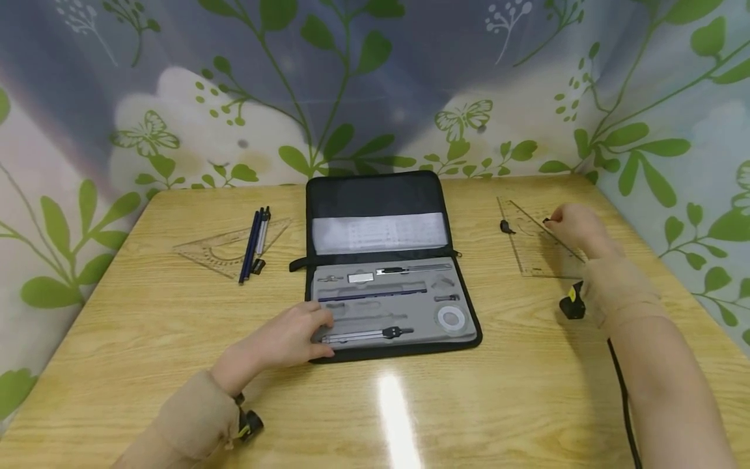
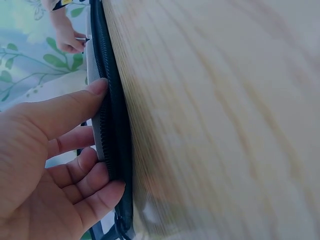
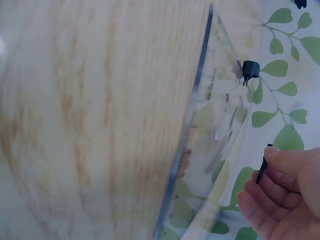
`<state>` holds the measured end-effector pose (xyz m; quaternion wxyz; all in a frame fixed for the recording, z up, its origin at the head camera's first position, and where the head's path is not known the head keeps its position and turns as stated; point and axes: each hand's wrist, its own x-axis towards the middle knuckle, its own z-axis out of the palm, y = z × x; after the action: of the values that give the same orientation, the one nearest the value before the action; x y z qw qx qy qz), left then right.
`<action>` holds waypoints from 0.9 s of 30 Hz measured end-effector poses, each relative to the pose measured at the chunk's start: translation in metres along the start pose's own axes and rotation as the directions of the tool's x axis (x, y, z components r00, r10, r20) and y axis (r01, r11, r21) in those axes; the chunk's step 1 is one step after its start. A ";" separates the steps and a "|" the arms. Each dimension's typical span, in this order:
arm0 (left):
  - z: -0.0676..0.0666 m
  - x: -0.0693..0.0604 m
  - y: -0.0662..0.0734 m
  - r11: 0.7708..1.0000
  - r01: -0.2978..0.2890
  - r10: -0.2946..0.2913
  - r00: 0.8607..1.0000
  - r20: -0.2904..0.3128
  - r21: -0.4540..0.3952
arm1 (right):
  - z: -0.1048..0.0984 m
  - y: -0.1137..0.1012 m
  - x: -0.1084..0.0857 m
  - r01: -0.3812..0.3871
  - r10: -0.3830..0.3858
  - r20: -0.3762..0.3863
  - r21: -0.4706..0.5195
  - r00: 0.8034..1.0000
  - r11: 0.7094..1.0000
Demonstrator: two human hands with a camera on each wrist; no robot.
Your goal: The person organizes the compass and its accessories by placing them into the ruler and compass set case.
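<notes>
A black zip case (image 1: 376,170) lies unfolded, its grey tray holding a compass (image 1: 394,333), a blue pencil (image 1: 375,295), a white eraser (image 1: 360,277), a cutter knife (image 1: 413,269) and a round white ring (image 1: 451,318). My left hand (image 1: 293,332) grips the tray's near-left corner, thumb on the zipped edge (image 2: 104,120). Over at the right, my right hand (image 1: 577,228) pinches a small thin black piece (image 3: 262,167) whose kind is unclear. It hovers by a clear set square (image 1: 530,268). A small black part with metal prongs (image 3: 250,70) lies on the set square's far-left side.
Left of the case lie another clear set square (image 1: 202,249), dark blue pencils (image 1: 250,246), a second compass (image 1: 263,231) and a small black sharpener-like block (image 1: 258,266). A patterned curtain (image 1: 375,85) rises behind the wooden table (image 1: 146,326). A black cable (image 1: 622,391) trails along my right forearm.
</notes>
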<state>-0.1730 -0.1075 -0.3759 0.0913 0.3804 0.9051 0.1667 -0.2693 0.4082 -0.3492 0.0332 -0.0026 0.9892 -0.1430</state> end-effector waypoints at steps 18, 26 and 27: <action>-0.002 0.002 0.002 1.000 -0.013 0.013 1.000 0.001 -0.008 | -0.012 -0.050 0.001 0.116 -0.117 -0.062 -0.017 0.991 0.993; 0.000 -0.001 0.000 1.000 0.000 0.000 1.000 0.010 -0.003 | -0.002 -0.097 0.000 0.224 -0.224 -0.041 -0.008 0.974 0.975; 0.000 -0.001 0.000 1.000 0.000 0.000 1.000 0.008 -0.003 | 0.000 -0.103 -0.001 0.245 -0.246 -0.042 -0.016 0.968 0.969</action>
<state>-0.1722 -0.1086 -0.3761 0.0954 0.3810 0.9044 0.1665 -0.2686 0.3094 -0.3198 -0.0065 -0.1220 0.9824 -0.1410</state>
